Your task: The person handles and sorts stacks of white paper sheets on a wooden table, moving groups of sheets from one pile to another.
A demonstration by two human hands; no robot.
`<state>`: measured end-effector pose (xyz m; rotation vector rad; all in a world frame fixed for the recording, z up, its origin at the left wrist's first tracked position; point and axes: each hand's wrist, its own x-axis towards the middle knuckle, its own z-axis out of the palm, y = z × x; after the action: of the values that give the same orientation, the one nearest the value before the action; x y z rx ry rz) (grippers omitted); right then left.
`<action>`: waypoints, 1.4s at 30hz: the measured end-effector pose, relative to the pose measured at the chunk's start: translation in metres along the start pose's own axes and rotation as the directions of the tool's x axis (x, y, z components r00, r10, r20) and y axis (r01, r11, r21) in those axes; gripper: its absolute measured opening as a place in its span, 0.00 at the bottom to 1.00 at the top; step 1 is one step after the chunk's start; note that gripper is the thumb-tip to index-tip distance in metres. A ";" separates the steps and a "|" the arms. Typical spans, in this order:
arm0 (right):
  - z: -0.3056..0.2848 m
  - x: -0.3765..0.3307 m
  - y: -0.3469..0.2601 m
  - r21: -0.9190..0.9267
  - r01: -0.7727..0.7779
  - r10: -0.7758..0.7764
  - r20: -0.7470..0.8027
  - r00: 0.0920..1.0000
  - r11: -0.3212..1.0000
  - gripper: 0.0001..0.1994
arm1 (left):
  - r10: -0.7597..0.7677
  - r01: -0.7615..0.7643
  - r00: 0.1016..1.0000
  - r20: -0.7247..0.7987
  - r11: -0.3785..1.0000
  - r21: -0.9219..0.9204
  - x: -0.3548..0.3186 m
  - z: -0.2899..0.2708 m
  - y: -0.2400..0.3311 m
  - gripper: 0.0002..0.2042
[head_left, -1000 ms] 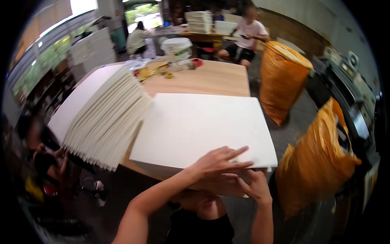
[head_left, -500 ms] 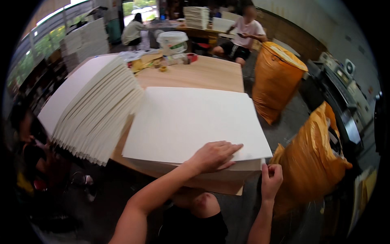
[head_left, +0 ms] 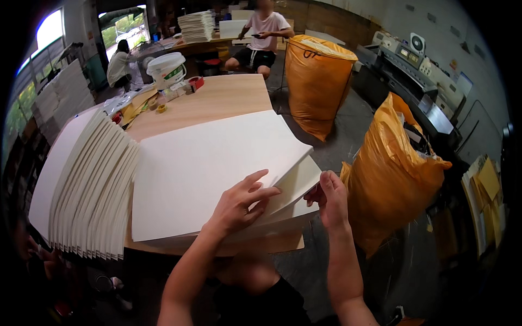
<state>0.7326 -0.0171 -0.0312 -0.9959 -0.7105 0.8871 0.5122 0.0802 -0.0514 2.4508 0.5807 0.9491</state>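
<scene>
A stack of large white paper sheets (head_left: 206, 168) lies on the wooden table in front of me. At its near right corner the upper sheets curl up and back, baring a paler sheet (head_left: 298, 182) under them. My right hand (head_left: 333, 202) is closed, thumb and fingers pinching the corner of that sheet. My left hand (head_left: 239, 202) is open over the stack's near edge, fingers spread, with the fingertips close to the curled sheets. Whether they touch the paper I cannot tell. To the left, a fanned pile of white sheets (head_left: 92, 185) leans in overlapping bundles.
On the table (head_left: 217, 98) are a white bucket (head_left: 166, 70), tape rolls (head_left: 161, 108) and a red tape dispenser (head_left: 196, 83). Two orange sacks (head_left: 318, 81) stand right of it, the nearer one (head_left: 394, 179) close to my right arm. Two people sit farther back.
My view has turned right. The upper sheets' near right corner, flat before, is now curled up. My left hand's fingers have spread, and my right hand has come up with the sheet's corner.
</scene>
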 end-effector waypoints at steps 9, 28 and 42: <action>-0.006 0.012 -0.008 0.056 -0.182 0.178 0.077 0.981 0.982 0.16 | 0.046 -0.048 0.998 0.029 0.997 0.061 0.005 -0.004 0.014 0.24; 0.002 0.013 -0.010 0.079 -0.174 0.166 0.098 0.981 0.982 0.17 | 0.060 -0.060 0.997 0.048 0.998 0.009 0.006 -0.005 0.017 0.17; -0.004 0.012 -0.004 -0.159 -0.060 0.072 0.069 0.995 0.985 0.18 | 0.073 -0.076 0.996 -0.049 0.995 -0.067 0.004 0.004 0.000 0.23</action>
<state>0.7426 -0.0091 -0.0282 -1.1363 -0.8238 0.9409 0.5173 0.0814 -0.0518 2.4096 0.4676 1.0407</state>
